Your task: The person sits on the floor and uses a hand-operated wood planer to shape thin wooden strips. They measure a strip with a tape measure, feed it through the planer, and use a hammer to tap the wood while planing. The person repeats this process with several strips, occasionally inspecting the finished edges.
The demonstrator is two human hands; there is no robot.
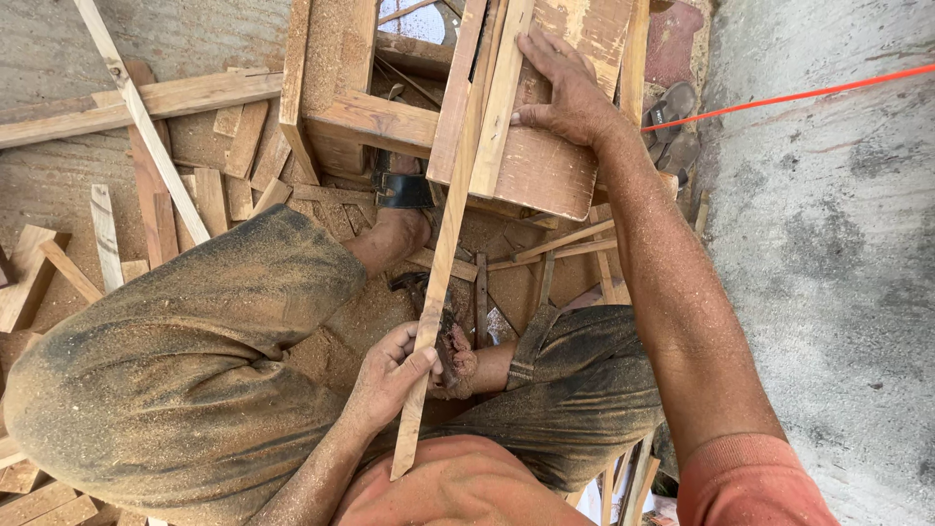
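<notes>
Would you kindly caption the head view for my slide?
Left hand grips a thin wooden strip while right hand presses boards flat.

Thin wooden strip (443, 253) (sawdust-dusted) leaning upright.

No packages, labels, signs or screens in view

Left hand (390, 375) gripping thin wooden strip (443, 253), right hand (570, 93) pressing wooden board (545, 166)
</notes>
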